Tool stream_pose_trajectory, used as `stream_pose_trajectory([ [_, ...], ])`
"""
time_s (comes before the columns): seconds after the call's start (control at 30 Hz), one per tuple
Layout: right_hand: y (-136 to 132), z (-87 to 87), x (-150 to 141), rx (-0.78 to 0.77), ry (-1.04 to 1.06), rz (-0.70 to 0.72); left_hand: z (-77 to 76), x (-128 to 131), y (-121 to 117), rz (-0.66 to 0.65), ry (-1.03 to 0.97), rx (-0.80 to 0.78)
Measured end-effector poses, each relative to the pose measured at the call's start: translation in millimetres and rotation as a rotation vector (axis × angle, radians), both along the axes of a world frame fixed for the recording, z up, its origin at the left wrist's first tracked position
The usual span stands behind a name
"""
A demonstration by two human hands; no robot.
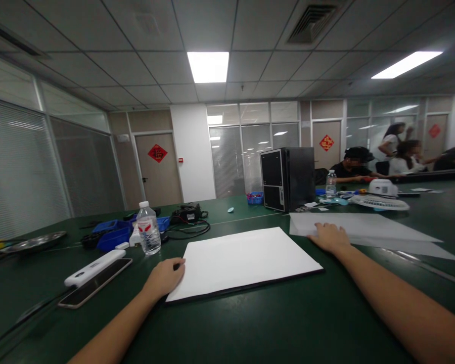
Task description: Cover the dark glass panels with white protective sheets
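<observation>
A white sheet on a thin dark board (242,260) lies flat on the green table (250,323) in front of me. My left hand (165,275) rests at the board's left edge with its fingers curled against it. My right hand (329,236) lies palm down, fingers flat, on a stack of larger white paper sheets (379,232) to the right of the board.
A water bottle (148,228), a phone (95,289) and a white device (94,268) lie to the left, with blue bins (114,233) and cables behind. A black computer case (288,178) stands at the back. Several people sit at the far right.
</observation>
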State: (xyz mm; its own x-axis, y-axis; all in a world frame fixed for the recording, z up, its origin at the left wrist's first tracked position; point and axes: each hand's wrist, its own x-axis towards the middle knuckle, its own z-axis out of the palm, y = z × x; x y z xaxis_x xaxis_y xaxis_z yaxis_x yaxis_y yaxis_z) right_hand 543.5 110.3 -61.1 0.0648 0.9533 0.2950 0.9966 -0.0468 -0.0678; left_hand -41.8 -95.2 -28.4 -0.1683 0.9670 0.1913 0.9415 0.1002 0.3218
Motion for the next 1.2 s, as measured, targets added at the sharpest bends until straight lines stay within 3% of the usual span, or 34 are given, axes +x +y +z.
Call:
stream_pose_trajectory([
  [0.23, -2, -2.5, 6, -0.044, 0.027, 0.050, 2.9, 2, -2, 0.009, -0.005, -0.012],
  [0.4, -6, 4.8, 4, -0.022, -0.002, 0.028, 2.9, 2, -2, 0.008, -0.002, -0.014],
  [0.83, -18, 14.9, -10, -0.089, -0.037, 0.151, 1.8, 2, -1, 0.018, -0.002, -0.015],
  [1.2, -43, 36.5, -29, 0.077, -0.027, 0.068, -2.4, -1, 2, 0.006, -0.007, 0.001],
])
